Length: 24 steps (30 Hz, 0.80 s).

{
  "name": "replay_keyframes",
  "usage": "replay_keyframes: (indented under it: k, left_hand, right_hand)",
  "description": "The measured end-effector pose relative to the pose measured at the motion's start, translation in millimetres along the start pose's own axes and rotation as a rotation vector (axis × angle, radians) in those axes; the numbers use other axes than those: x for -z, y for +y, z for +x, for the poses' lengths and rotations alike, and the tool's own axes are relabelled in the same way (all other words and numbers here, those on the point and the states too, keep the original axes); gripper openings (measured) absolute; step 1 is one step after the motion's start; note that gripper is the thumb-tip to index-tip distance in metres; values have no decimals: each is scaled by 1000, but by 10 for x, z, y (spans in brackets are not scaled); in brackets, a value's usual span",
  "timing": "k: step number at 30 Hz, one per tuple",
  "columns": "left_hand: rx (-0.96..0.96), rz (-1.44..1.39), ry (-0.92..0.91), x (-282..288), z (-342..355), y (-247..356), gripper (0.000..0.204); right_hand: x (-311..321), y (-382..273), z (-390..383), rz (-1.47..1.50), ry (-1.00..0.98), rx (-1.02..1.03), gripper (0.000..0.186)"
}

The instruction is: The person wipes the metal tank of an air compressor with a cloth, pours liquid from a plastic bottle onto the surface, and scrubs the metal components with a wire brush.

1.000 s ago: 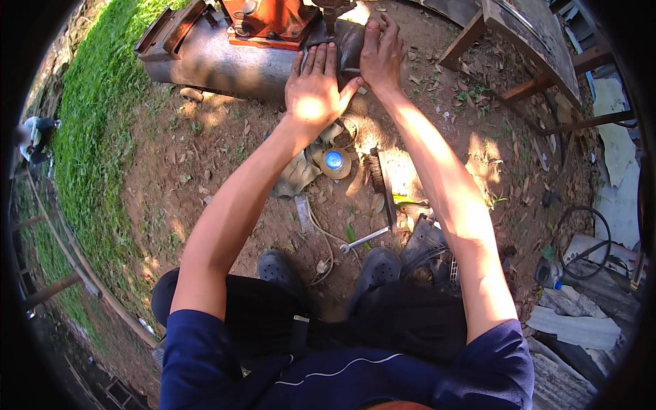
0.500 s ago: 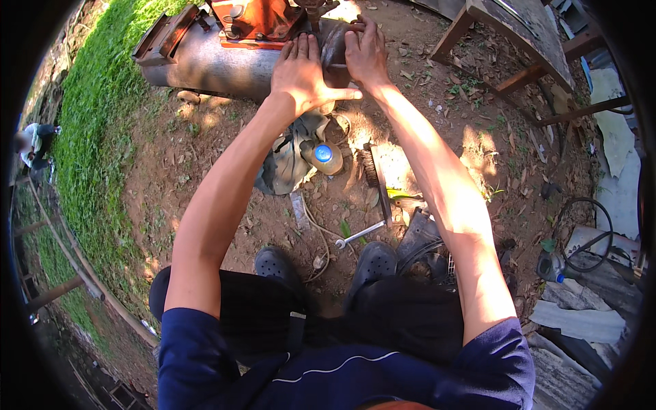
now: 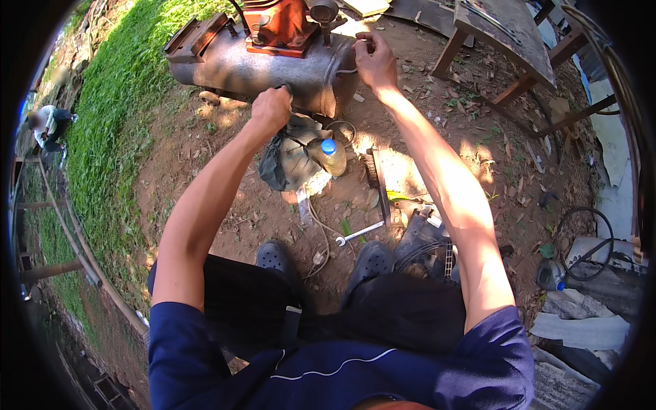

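My left hand [image 3: 271, 108] is closed on something small and dark against the lower front of a grey metal tank [image 3: 246, 68]. My right hand [image 3: 376, 63] has its fingers curled at the tank's right end; what they hold is unclear. An orange-red machine part [image 3: 277, 27] is bolted on top, with dark metal fittings [image 3: 324, 15] beside it. Below my hands lie a dark crumpled cloth [image 3: 280, 164], a bottle with a blue cap [image 3: 333, 158], a long brush [image 3: 374, 178] and a steel spanner [image 3: 359, 232].
A worn wooden table [image 3: 506, 48] stands at the right, with sheet scraps [image 3: 574, 328] and a black hose [image 3: 574, 212] nearby. Grass [image 3: 102, 116] and long poles [image 3: 82, 253] are at the left, where another person [image 3: 49, 126] crouches. My feet [image 3: 365, 263] are below.
My left hand has come down and left from lying flat on the tank's top and is now closed lower on its front. My right hand stays at the right end. The tank shows more fully.
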<state>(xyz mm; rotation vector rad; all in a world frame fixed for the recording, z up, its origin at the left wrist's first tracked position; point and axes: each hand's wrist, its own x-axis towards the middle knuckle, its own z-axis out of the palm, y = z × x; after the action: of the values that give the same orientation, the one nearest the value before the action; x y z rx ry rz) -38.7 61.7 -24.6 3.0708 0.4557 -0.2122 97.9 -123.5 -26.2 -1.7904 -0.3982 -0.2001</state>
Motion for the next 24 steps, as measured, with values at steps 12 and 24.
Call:
replay_keyframes:
  k: [12, 24]
  left_hand:
    - [163, -261, 688, 863, 172, -892, 38]
    - [401, -729, 1123, -882, 944, -215, 41]
  right_hand:
    - [-221, -17, 78, 72, 168, 95, 29]
    - [-636, 435, 147, -112, 157, 237, 43]
